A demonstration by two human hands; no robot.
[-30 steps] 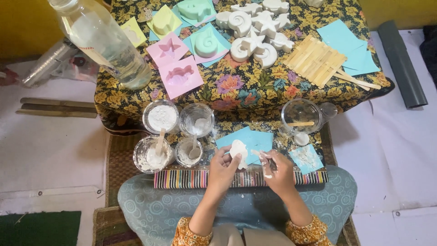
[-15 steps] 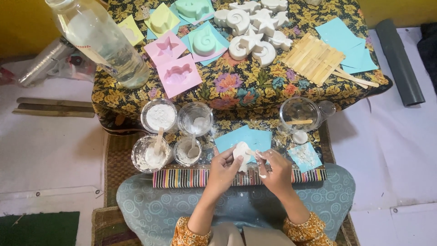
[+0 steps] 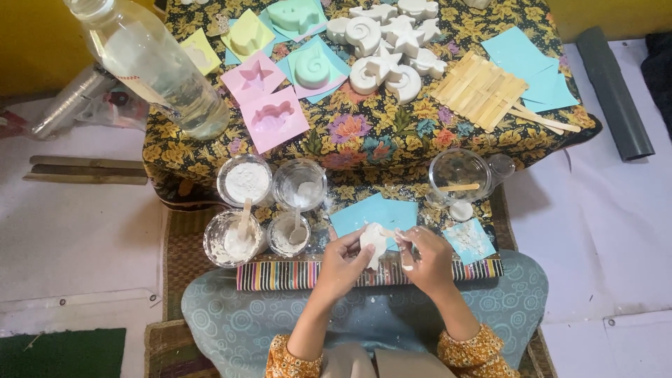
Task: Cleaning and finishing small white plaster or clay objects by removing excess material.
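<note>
Head view, one frame. Left hand [image 3: 341, 264]: fingers curled and clamped on a small white plaster piece [image 3: 373, 242], held just above the lap edge, over the near end of a blue paper sheet [image 3: 374, 212]. Right hand [image 3: 428, 257]: fingers bunched together, pinching a small stick [image 3: 388, 234] w/ its tip touching the plaster piece; white dust on the fingertips. Both hands close together, nearly touching around the piece. Left of hands: four clear cups, 2 x 2 — back left cup [image 3: 244, 180] w/ white powder, back right cup [image 3: 299, 184] w/ a little white residue, front left cup [image 3: 231, 238] w/ white paste and a stick standing in it, front right cup [image 3: 290, 233] w/ paste and a spoon. Right of hands: clear bowl [image 3: 460, 174] w/ a stick laid across it, a small white disc [image 3: 460, 211] just beside, and a small blue paper square [image 3: 469, 240] dusted white. Farther back on the floral cloth [image 3: 364, 133]: pink moulds [image 3: 264, 105], green mould [image 3: 313, 67], yellow mould [image 3: 246, 34], a heap of white plaster shells and stars [image 3: 389, 43], a bundle of flat wooden sticks [image 3: 481, 91], more blue paper [image 3: 528, 66]. Large clear bottle [image 3: 150, 64] at far left corner, tilted in view. Striped cloth [image 3: 308, 273] along near table edge, touching the lap.
</note>
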